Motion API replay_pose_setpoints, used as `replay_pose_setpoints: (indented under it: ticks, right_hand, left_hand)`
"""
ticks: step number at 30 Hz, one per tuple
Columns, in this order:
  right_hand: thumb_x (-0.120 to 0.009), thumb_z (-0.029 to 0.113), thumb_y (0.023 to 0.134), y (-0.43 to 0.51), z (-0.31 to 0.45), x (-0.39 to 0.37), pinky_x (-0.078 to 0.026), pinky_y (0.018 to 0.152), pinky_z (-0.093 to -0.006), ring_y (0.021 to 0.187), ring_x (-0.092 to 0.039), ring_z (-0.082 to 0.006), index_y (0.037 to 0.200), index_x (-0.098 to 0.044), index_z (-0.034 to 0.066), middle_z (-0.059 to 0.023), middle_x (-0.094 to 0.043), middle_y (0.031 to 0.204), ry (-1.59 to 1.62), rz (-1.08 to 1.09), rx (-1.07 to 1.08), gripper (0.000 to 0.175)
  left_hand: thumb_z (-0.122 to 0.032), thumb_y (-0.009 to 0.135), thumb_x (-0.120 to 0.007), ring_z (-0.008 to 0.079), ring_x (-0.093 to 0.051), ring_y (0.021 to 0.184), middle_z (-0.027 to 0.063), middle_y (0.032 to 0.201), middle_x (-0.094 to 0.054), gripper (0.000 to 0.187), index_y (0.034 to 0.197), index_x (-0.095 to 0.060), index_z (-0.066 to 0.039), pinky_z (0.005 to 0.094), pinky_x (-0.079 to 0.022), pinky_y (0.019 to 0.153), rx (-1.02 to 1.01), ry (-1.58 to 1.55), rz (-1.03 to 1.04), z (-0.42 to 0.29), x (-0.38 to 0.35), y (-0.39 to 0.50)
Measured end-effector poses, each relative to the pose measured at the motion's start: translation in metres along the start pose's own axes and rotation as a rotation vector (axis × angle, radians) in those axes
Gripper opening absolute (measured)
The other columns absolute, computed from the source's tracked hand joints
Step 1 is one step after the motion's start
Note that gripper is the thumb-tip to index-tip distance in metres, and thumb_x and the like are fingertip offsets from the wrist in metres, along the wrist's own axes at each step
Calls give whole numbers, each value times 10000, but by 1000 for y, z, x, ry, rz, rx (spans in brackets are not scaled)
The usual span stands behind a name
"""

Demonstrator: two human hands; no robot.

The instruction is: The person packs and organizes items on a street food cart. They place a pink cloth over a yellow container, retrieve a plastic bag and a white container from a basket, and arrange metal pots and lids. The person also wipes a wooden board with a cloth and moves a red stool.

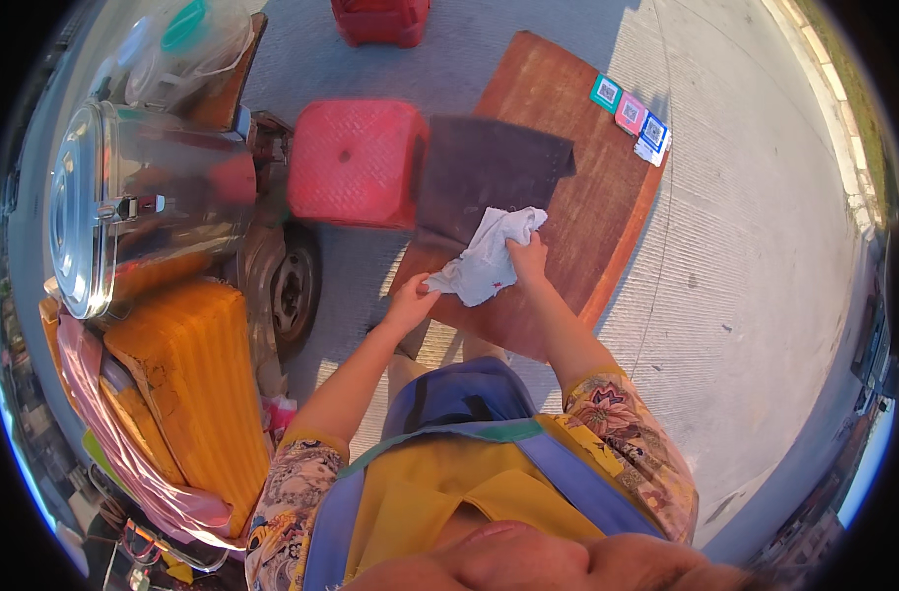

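A white cloth (486, 255) with a small red mark is stretched between my two hands above a brown wooden table (597, 214). My left hand (412, 299) pinches its lower left corner near the table's edge. Farther up on the right, my right hand (527, 257) grips the other end, with the thumb along the fabric. Just beyond the white cloth, a dark cloth (486, 170) lies over the table's left side and reaches to a red plastic stool.
The red plastic stool (346, 162) stands left of the table, another red one (381, 18) beyond. Cards with printed codes (630, 112) line the table's far right edge. At left are a lidded metal drum (161, 199), a wheel (294, 288) and a cracked orange seat (191, 391).
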State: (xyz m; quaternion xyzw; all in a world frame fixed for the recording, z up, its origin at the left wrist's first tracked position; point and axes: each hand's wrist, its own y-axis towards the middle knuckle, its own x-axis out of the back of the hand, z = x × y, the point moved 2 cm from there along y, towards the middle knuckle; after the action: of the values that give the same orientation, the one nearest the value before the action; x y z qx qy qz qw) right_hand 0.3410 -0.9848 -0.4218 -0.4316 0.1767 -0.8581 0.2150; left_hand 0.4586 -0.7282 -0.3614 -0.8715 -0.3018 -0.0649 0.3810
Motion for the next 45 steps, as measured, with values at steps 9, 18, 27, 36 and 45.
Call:
replay_pose_setpoints:
  ticks: [9,18,27,36,45]
  right_hand:
    - [-720,211,757,-1,-24,5,-489,939,-486,1096,-578,-438,1247,-536,84,-224,-552,1166,-186,109,151,539]
    - [-718,147,703,-100,-151,30,-488,896,-493,1030,-560,-449,1110,-558,52,-243,-545,1070,-209,61,138,448]
    - [-719,134,689,-19,-165,87,-478,872,-490,996,-560,-432,1045,-560,65,-212,-569,1021,-282,22,391,396]
    - [-732,128,693,-19,-175,94,-481,858,-468,1001,-571,-389,1007,-561,73,-182,-581,1021,-304,128,299,361]
    - [-751,48,671,42,-113,140,-491,893,-455,1067,-562,-401,1025,-556,68,-162,-558,1080,-479,147,469,405]
  left_hand:
    - [-278,897,-702,220,-640,1042,143,1169,-663,497,1305,-580,-22,328,-510,888,72,-12,-116,44,7,33]
    - [-202,841,-706,346,-554,1162,194,1266,-555,455,1250,-595,-34,406,-449,1009,-33,214,-119,17,-27,55]
    - [-186,800,-743,374,-406,1321,149,1439,-429,619,1356,-498,-67,476,-337,1117,-614,526,-447,-78,-6,150]
    - [-225,821,-696,284,-612,1038,128,1036,-638,493,1279,-584,-79,486,-358,1074,-396,969,-110,-90,-37,188]
    - [-129,882,-629,180,-648,955,89,1065,-679,388,1260,-594,-51,361,-513,845,164,-545,451,0,1,111]
